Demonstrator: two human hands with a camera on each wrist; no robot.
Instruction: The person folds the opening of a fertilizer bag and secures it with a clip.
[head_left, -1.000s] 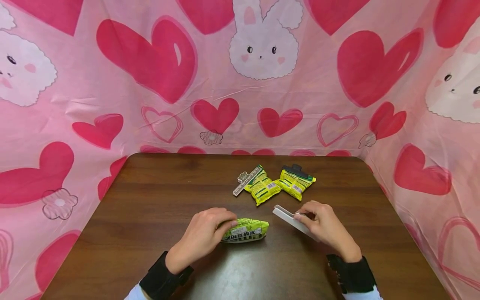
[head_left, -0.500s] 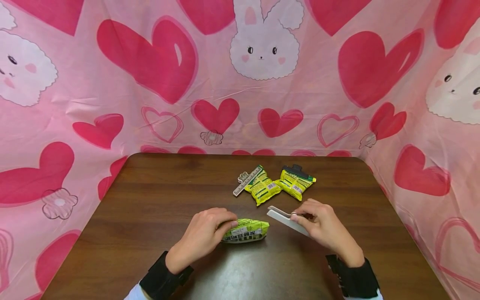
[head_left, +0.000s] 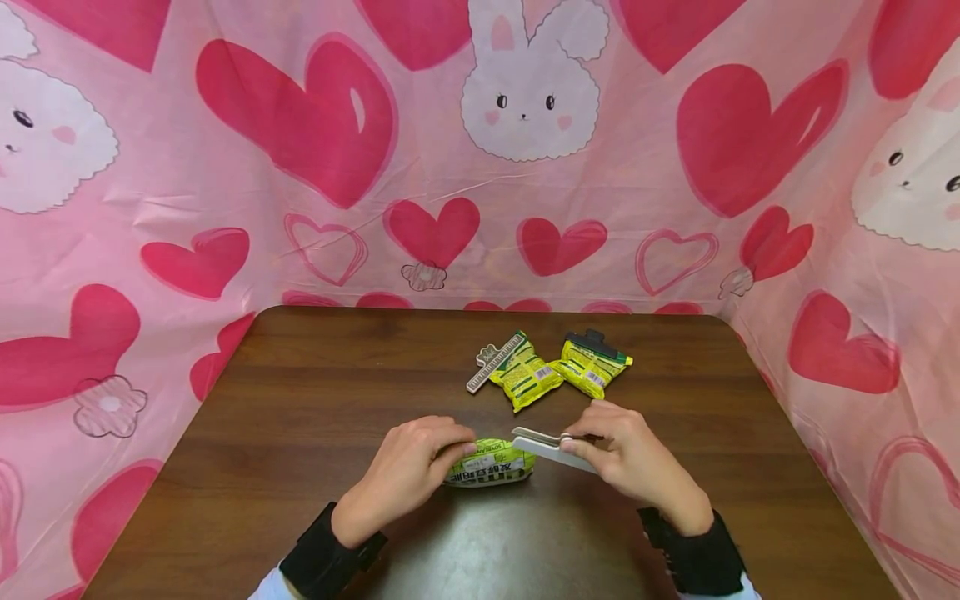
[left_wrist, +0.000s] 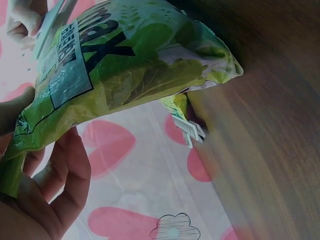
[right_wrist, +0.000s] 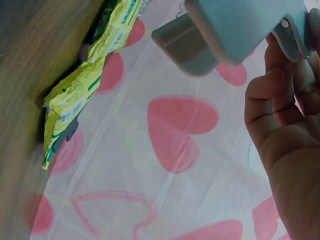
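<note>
The left hand [head_left: 405, 475] curls its fingers round the near green snack packet [head_left: 491, 462], low in the middle of the frame on the brown table [head_left: 300, 400]. The right hand [head_left: 633, 458] pinches a pale bag clip [head_left: 551, 447], its tip meeting the packet's right end. This looks like the clipping step; next the clip's mouth, seemingly parted, must straddle the packet's edge. Above lie two clipped packets [head_left: 525, 379] [head_left: 592, 362]. The label is too blurred to read reliably.
</note>
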